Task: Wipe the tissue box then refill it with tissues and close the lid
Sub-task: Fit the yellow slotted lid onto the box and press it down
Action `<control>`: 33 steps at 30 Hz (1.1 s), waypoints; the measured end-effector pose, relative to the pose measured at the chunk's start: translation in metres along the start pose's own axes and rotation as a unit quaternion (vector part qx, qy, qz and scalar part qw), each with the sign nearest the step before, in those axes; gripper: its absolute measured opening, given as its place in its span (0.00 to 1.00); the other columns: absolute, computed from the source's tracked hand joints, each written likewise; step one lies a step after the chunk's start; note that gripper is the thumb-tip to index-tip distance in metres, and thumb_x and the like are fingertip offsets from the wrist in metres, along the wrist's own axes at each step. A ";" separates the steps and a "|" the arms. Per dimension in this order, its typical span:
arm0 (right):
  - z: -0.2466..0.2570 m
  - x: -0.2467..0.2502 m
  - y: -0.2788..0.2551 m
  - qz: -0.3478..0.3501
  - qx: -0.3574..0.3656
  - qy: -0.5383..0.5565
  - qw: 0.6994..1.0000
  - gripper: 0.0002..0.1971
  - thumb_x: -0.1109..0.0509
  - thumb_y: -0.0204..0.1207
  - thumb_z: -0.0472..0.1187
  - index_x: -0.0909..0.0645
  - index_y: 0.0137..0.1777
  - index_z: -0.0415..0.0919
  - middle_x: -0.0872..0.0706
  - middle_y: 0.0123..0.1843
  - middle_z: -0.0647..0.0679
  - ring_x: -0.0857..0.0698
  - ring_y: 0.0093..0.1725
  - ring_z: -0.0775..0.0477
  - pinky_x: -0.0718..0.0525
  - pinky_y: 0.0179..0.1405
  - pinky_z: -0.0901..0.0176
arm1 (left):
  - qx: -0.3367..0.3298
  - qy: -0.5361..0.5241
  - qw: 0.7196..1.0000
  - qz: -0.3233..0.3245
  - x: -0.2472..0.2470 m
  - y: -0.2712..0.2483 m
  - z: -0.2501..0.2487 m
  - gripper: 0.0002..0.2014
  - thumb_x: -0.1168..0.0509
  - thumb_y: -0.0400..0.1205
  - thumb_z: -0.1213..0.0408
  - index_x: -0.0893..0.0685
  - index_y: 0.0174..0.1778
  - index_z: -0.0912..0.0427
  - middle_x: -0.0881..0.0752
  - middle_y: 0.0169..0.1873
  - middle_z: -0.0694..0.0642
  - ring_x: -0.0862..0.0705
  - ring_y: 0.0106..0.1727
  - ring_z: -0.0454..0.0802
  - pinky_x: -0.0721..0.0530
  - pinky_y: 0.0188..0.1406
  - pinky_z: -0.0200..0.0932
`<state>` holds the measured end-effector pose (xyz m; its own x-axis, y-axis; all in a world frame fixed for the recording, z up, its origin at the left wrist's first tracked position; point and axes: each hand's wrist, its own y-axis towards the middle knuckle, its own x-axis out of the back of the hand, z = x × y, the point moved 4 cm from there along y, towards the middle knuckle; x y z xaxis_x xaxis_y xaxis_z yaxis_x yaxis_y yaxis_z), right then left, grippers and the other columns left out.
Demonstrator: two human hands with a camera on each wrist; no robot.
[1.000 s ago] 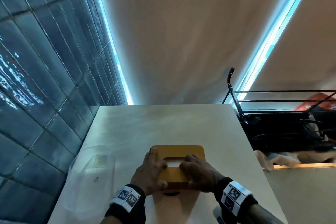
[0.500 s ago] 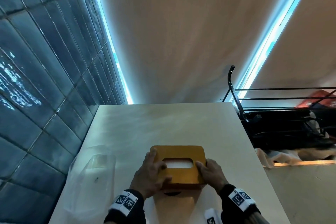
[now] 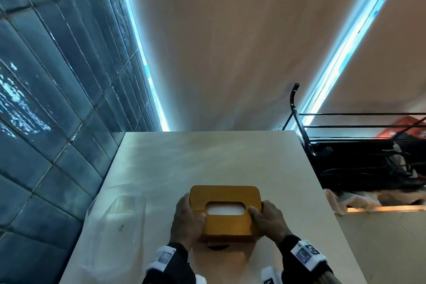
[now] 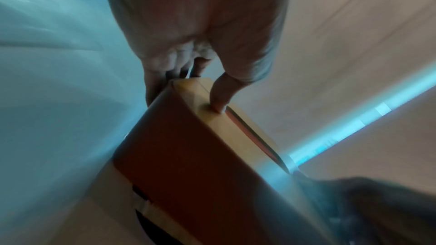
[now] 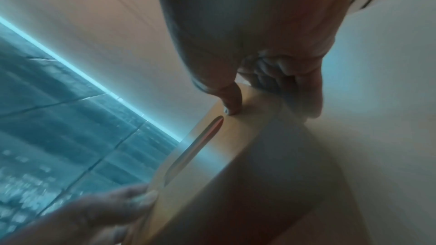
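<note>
A yellow-brown tissue box (image 3: 224,221) stands on the pale table (image 3: 207,163), lid down, with white tissue (image 3: 225,210) showing through its oval slot. My left hand (image 3: 187,217) grips its left end, thumb on the lid and fingers down the side. My right hand (image 3: 267,217) grips the right end the same way. In the left wrist view the thumb presses the box's (image 4: 188,146) top edge beside the slot. In the right wrist view my right thumb rests on the lid (image 5: 235,133) at the slot's end, and the left hand's fingers (image 5: 127,204) show at the far end.
An empty clear plastic wrapper (image 3: 115,226) lies on the table left of the box. A dark tiled wall (image 3: 46,122) runs along the left. A black metal rack (image 3: 357,152) with clutter stands off the table's right edge. A small dark object (image 3: 217,247) peeks from under the box's near side.
The right hand slid off the lid's top to the box's right end, uncovering the slot. The left hand shifted from the lid towards the left end.
</note>
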<state>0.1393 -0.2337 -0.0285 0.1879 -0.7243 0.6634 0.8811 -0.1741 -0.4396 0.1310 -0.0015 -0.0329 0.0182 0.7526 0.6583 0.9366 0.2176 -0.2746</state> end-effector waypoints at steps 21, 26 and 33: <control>0.089 -0.026 0.032 0.164 0.474 -0.507 0.701 0.20 0.44 0.79 0.59 0.19 0.66 0.62 0.45 0.88 0.41 0.38 0.81 0.31 0.33 0.77 0.36 | -0.191 0.232 0.950 0.088 -0.011 0.000 -0.036 0.49 0.30 0.75 0.49 0.52 0.86 0.55 0.49 0.87 0.52 0.53 0.87 0.52 0.49 0.85 0.49; 0.077 -0.037 0.043 0.183 0.426 -0.444 0.766 0.29 0.46 0.75 0.69 0.29 0.74 0.62 0.45 0.87 0.49 0.38 0.79 0.35 0.27 0.73 0.34 | -0.192 0.226 0.951 0.090 -0.009 -0.003 -0.038 0.49 0.29 0.75 0.51 0.52 0.85 0.56 0.49 0.87 0.53 0.52 0.87 0.53 0.48 0.85 0.50; 0.085 -0.032 0.041 0.196 0.427 -0.393 0.790 0.12 0.30 0.78 0.54 0.10 0.56 0.53 0.41 0.86 0.49 0.43 0.82 0.40 0.42 0.80 0.44 | -0.178 0.227 0.954 0.088 -0.012 -0.007 -0.040 0.47 0.31 0.76 0.56 0.53 0.85 0.55 0.50 0.87 0.53 0.54 0.87 0.53 0.48 0.87 0.53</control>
<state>0.2060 -0.1614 -0.0160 0.4343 0.0848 0.8968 0.5972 0.7182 -0.3571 0.1387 -0.0367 -0.0104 0.2604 0.3946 0.8812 0.9630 -0.1724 -0.2074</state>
